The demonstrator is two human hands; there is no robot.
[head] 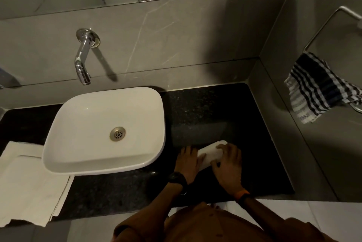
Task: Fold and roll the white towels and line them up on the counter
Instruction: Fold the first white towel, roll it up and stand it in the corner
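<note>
Both hands are down on the dark surface (205,108), right of the white basin (82,116), and between them is the small white towel (210,152), already bundled into a short, fat roll. My left hand (187,160) presses against its left end, fingers spread flat on top. My right hand (228,163) curls over the right end, fingers wrapped round the cloth. So both grips are closed on the same roll, neither one slack.

I judge this to be the rolling step, nearly finished: no loose tail shows beyond the roll, though my hands hide much of it, so I cannot say whether the last edge is tucked under.

Next, I reckon, comes a firm final turn, then setting the roll down square toward the back of the surface, where the stone lies bare and a row could start. It needs even pressure from both sides, or the roll goes cone-shaped and springs open.

More work waits: a stack of flat white towels (29,183) lies on the left, just beside the basin, partly hanging off the front edge.
</note>
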